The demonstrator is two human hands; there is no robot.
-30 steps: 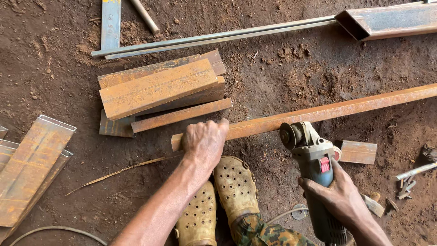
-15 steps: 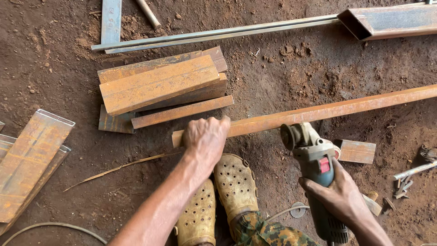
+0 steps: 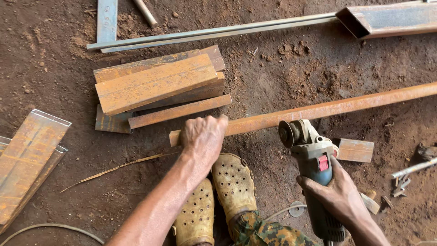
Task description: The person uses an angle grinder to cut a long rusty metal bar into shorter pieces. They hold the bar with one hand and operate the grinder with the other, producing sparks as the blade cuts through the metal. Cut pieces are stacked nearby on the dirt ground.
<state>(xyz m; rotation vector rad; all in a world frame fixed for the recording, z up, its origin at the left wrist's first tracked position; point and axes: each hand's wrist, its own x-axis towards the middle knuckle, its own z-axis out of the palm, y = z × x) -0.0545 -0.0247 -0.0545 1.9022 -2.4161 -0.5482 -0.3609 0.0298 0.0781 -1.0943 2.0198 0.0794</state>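
A long rusty square steel tube (image 3: pixel 327 109) lies across the dirt floor from centre to right. My left hand (image 3: pixel 202 136) is closed over its near end and presses it down. My right hand (image 3: pixel 334 193) grips the body of a grey angle grinder (image 3: pixel 312 155) with a red switch; its disc (image 3: pixel 287 134) hangs just in front of the tube, a little to the right of my left hand. My two feet in yellow perforated clogs (image 3: pixel 218 196) stand just below the tube.
A stack of rusty cut tube lengths (image 3: pixel 157 86) lies beyond my left hand. More rusty pieces (image 3: pixel 27 157) sit at the left edge. Long steel bars (image 3: pixel 214 32) and a large tube (image 3: pixel 387 18) lie at the top. A short offcut (image 3: pixel 355 149) and scraps lie at right.
The grinder has shifted slightly left and closer to the tube. My left hand stays on the tube's end.
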